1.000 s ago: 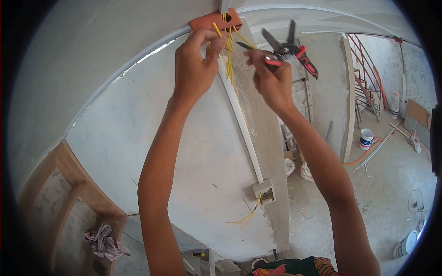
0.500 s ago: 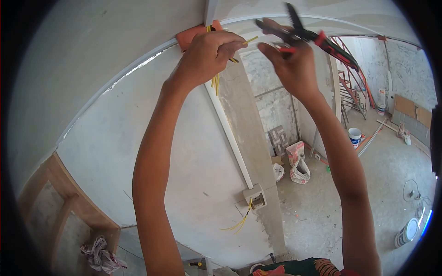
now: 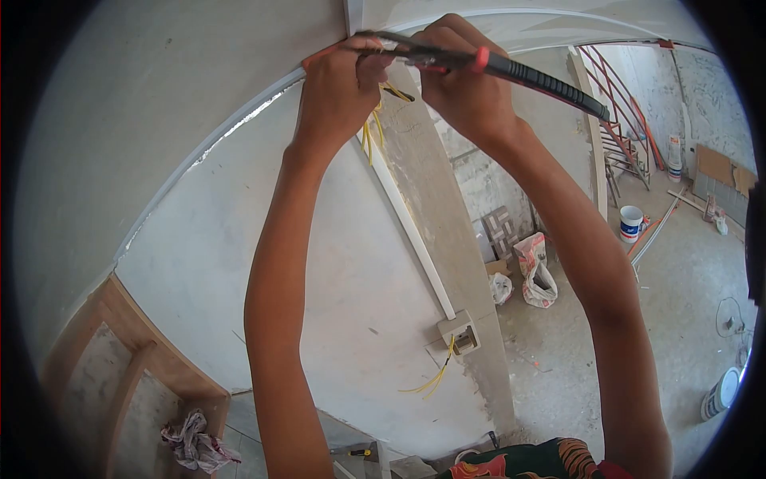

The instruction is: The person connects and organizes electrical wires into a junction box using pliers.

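Note:
My left hand (image 3: 341, 100) is raised near the top, its fingers pinched at the jaws of the wire strippers (image 3: 546, 81). The yellow wire seen in these fingers earlier is now mostly hidden. My right hand (image 3: 471, 84) is closed around the strippers, whose black-and-red handle points right and whose dark jaws reach left to my left fingers. Behind my left hand, an orange box (image 3: 321, 57) sits partly covered at the wall corner. Loose yellow wires (image 3: 369, 140) hang below my left hand, and a dark-ended yellow wire (image 3: 397, 93) sticks out beside it.
White trunking (image 3: 411, 231) runs down the wall to a switch box (image 3: 459, 333) with yellow wires (image 3: 433, 381) protruding. A wooden frame (image 3: 132, 335) stands lower left. On the floor are an open sack (image 3: 539, 279), a white bucket (image 3: 630, 223) and another bucket (image 3: 720, 393).
My right hand has moved left with the wire strippers, bringing their jaws from apart, in the air, to my left fingers. The view has shifted slightly.

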Motion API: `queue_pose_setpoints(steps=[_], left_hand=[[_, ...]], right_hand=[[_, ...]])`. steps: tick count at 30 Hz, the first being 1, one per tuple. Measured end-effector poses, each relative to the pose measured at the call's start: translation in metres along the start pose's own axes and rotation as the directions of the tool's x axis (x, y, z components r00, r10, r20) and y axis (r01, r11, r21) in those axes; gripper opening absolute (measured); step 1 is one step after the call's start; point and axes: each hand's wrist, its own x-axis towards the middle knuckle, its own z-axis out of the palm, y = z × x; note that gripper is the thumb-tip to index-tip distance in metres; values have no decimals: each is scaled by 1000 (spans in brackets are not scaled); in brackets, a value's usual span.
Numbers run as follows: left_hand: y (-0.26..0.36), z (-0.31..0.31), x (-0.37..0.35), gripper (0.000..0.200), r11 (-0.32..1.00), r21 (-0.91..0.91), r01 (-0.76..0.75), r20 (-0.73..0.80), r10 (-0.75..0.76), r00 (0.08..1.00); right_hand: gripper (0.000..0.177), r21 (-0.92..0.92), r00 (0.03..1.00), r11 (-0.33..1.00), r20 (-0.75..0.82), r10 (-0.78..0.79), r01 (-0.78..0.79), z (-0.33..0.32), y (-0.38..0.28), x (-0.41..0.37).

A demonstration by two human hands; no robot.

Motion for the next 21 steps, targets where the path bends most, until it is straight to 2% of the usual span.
queue_pose_setpoints(steps=[2, 3, 5, 6, 7, 9, 11, 13, 15, 16, 18, 19, 21], left_hand=[[-1, 0, 1, 17, 997, -74, 14, 66, -9, 998], [-2, 0, 1, 17, 994, -111, 22, 92, -12, 996], [-4, 2, 0, 18, 989, -137, 48, 89, -36, 995], [-5, 4, -2, 19, 986, -155, 64, 87, -51, 995], [-7, 6, -4, 19, 986, -159, 43, 69, -32, 997], [-9, 11, -3, 20, 986, -168, -4, 39, 11, 999], [-8, 15, -5, 23, 991, -132, 25, 44, -19, 999], [-6, 15, -7, 21, 995, -90, 36, 41, -32, 999], [-4, 16, -9, 17, 998, -48, 31, 45, -29, 999], [-6, 19, -10, 17, 998, -56, 14, 34, -13, 999], [-13, 24, -10, 18, 997, -68, -27, 11, 27, 1000], [-14, 26, -10, 18, 996, -87, -36, -8, 36, 999], [-11, 28, -13, 20, 991, -126, -52, -39, 47, 998]], right_hand=[[11, 19, 994, 994, 11, 106, -106, -3, -1, 1], [15, -54, 998, 997, 30, 60, -58, -9, 9, 1], [21, 87, 933, 929, 36, 359, -361, -33, 2, -2], [23, 6, 856, 868, 172, 488, -497, -49, 6, -10], [24, -99, 740, 787, 287, 609, -609, -69, 13, -20], [31, -254, 450, 599, 461, 765, -759, -101, 22, -52], [32, -473, 649, 754, 403, 645, -456, -125, 53, -121], [30, -650, 554, 637, 376, 743, -414, -149, 61, -173], [27, -792, 445, 455, 264, 856, -406, -164, 53, -200], [26, -654, 359, 432, 253, 899, -621, -170, 66, -219], [25, -274, 180, 262, 290, 940, -925, -181, 91, -240], [28, -36, 170, 197, 369, 914, -980, -183, 97, -239], [42, 410, 207, -26, 514, 833, -912, -170, 84, -207]])
